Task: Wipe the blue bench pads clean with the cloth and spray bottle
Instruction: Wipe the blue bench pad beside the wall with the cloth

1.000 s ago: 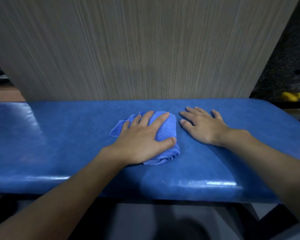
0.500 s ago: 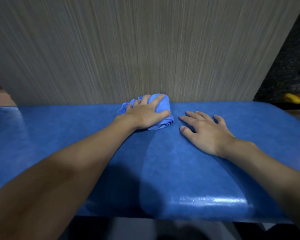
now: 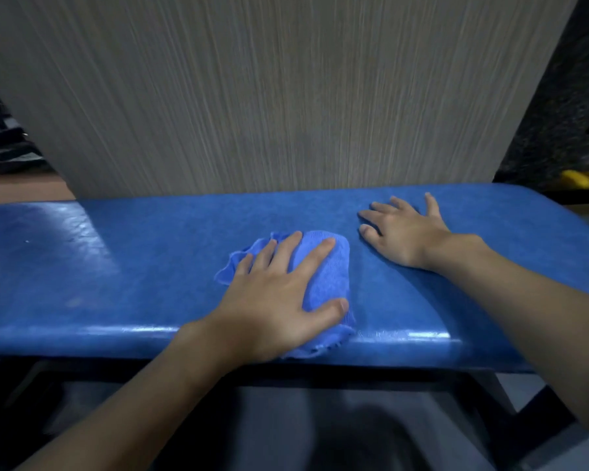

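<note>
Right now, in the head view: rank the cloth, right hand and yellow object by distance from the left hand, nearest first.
1. Cloth: directly under the left hand, pressed on the bench pad.
2. Right hand: flat on the pad, just right of the cloth.
3. Yellow object: past the pad's right end, in the background.

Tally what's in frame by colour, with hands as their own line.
Blue: 2, the bench pad and the cloth
Yellow: 1, a yellow object at far right, too blurred to identify
Hands: 2, the left hand flat on the cloth and the right hand flat on the pad
Spray bottle: 0 in view
Total: 5
</note>
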Action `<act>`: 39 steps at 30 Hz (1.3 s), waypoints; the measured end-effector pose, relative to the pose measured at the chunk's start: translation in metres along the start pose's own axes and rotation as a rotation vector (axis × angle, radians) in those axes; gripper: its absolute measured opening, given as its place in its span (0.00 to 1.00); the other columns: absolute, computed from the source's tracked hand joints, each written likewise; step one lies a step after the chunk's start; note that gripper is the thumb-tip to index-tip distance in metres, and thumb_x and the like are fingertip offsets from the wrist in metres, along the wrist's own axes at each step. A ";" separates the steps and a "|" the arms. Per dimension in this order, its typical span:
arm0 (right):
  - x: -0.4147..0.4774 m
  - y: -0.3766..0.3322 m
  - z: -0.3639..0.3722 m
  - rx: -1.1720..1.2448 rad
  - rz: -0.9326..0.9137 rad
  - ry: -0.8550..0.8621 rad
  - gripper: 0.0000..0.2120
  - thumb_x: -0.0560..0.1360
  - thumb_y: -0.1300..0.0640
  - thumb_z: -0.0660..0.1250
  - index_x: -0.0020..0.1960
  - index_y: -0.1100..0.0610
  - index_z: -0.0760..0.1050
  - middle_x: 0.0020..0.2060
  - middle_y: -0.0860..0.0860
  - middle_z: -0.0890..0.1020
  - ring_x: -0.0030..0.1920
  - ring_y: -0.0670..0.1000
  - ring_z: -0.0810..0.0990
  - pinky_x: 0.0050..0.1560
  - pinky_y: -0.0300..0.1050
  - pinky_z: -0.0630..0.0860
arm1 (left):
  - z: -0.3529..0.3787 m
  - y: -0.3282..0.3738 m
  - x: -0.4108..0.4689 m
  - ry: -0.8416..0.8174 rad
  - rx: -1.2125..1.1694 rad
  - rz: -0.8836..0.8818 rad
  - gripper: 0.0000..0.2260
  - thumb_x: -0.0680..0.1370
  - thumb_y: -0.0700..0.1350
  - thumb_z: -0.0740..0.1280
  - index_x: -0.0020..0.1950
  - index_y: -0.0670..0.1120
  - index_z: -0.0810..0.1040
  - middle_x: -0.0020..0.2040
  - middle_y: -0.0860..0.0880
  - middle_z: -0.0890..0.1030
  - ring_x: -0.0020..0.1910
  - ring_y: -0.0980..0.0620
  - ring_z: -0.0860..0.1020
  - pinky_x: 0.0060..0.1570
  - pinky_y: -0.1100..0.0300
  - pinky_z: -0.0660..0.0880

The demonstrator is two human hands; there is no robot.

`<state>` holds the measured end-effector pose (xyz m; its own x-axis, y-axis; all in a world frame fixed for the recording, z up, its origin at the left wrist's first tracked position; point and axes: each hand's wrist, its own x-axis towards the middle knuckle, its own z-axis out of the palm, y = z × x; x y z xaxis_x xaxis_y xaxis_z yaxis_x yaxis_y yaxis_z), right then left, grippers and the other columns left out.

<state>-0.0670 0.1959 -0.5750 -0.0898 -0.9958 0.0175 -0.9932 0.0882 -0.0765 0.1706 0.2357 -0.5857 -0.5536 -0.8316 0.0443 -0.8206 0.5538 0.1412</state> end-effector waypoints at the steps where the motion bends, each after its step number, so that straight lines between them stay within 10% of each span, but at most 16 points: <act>1: 0.001 -0.002 -0.002 0.025 -0.014 0.007 0.21 0.84 0.45 0.47 0.73 0.47 0.66 0.74 0.46 0.66 0.78 0.52 0.55 0.72 0.69 0.41 | 0.002 0.000 -0.005 0.009 0.013 0.004 0.42 0.63 0.75 0.39 0.77 0.68 0.40 0.82 0.54 0.44 0.80 0.49 0.44 0.76 0.44 0.47; 21: 0.004 -0.004 0.017 0.101 -0.002 0.019 0.27 0.81 0.37 0.46 0.79 0.40 0.54 0.80 0.41 0.51 0.79 0.44 0.46 0.77 0.57 0.41 | -0.007 -0.063 0.200 0.005 -0.075 -0.129 0.31 0.73 0.70 0.51 0.75 0.70 0.50 0.78 0.54 0.55 0.76 0.41 0.57 0.73 0.40 0.54; 39: -0.004 -0.018 0.006 0.052 0.027 -0.011 0.24 0.83 0.41 0.47 0.77 0.44 0.59 0.77 0.45 0.60 0.78 0.48 0.53 0.76 0.60 0.45 | -0.003 -0.034 0.016 -0.032 0.008 0.069 0.43 0.65 0.77 0.39 0.79 0.65 0.40 0.82 0.55 0.42 0.80 0.47 0.44 0.76 0.43 0.47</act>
<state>-0.0486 0.1986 -0.5793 -0.1150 -0.9934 0.0038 -0.9852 0.1135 -0.1286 0.1898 0.2038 -0.5864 -0.6131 -0.7897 0.0220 -0.7813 0.6102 0.1312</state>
